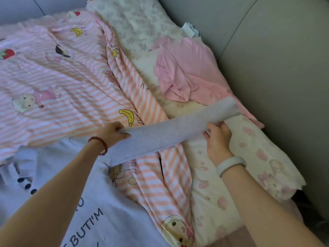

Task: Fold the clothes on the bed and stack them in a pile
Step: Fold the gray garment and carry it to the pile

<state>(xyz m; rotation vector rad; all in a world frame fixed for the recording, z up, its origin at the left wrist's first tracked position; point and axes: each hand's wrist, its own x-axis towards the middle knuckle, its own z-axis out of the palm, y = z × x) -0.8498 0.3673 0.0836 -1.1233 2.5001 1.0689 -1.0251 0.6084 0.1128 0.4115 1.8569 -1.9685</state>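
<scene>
While "BUT I'M" can be read on the white shirt [74, 202] at lower left, its ribbed sleeve [169, 132], mid-frame, is pinched by the left hand [112, 132] and right hand [218, 139].

Two bare forearms reach forward from the bottom edge. The left hand [112, 133] – a red beaded bracelet [99, 145] on its wrist – is curled closed, knuckles up, fingers [122, 134] bunching ribbed grey fabric. The right hand [218, 139], with a pale grey wristband [230, 164], lies palm down, fingertips [216, 125] pinching that fabric's edge.
</scene>
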